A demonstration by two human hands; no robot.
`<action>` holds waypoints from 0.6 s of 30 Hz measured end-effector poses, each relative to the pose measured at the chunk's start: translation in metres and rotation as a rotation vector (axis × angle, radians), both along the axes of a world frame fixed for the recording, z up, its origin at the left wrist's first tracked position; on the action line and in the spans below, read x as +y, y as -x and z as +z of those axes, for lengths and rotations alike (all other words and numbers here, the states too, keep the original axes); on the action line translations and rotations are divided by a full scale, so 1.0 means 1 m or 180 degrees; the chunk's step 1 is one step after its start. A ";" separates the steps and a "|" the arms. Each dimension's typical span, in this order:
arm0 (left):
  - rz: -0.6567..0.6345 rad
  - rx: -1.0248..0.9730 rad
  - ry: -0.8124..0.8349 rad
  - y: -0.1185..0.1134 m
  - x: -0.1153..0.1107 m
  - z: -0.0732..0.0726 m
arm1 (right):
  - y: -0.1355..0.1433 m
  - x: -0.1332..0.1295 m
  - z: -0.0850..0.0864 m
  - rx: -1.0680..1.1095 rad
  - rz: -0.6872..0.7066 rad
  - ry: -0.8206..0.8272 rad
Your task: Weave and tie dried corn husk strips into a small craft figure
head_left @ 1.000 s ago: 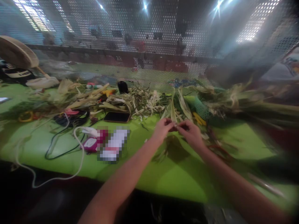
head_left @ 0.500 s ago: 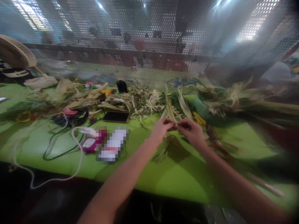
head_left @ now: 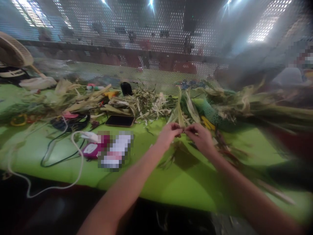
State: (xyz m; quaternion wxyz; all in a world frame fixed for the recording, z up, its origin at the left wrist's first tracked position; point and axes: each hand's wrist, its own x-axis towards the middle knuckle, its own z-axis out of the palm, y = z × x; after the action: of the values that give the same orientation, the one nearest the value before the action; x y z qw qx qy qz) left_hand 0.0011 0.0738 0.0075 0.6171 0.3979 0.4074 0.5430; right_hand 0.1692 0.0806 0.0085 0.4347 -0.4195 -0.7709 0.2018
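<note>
A pale green corn husk stands upright between my hands, its base pinched in the fingers. My left hand is closed on it from the left, thumb and fingertips together. From the right, my right hand pinches at the same base, fingertips nearly touching those of the left. Another husk leaf leans just behind the right hand. Beyond the hands spreads a pile of dry husk scraps. What lies right between the fingertips is too small to make out.
Left on the green table lie a dark phone, a blurred-out white item, and a magenta box with a white cable. A green basket with husks stands right. A perforated metal screen rises behind.
My hands stay pinched at the husk's base, almost in place. The husk's tip has swung a little to the right. The view has shifted slightly.
</note>
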 end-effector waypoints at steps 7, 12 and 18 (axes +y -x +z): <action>-0.0124 0.0062 -0.0219 -0.001 0.000 0.000 | 0.006 -0.004 0.000 0.0303 -0.0196 0.0307; -0.0093 0.0061 -0.0263 -0.002 -0.001 0.002 | 0.009 -0.005 0.002 0.0525 -0.0269 0.0536; -0.0194 0.0041 -0.0264 -0.001 0.000 0.000 | 0.007 -0.004 0.004 0.0976 0.0002 0.0729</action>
State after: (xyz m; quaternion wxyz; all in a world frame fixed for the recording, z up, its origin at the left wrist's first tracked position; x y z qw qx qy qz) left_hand 0.0018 0.0735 0.0073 0.6137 0.4388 0.3762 0.5379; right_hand 0.1625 0.0764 0.0127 0.4964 -0.4304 -0.6678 0.3500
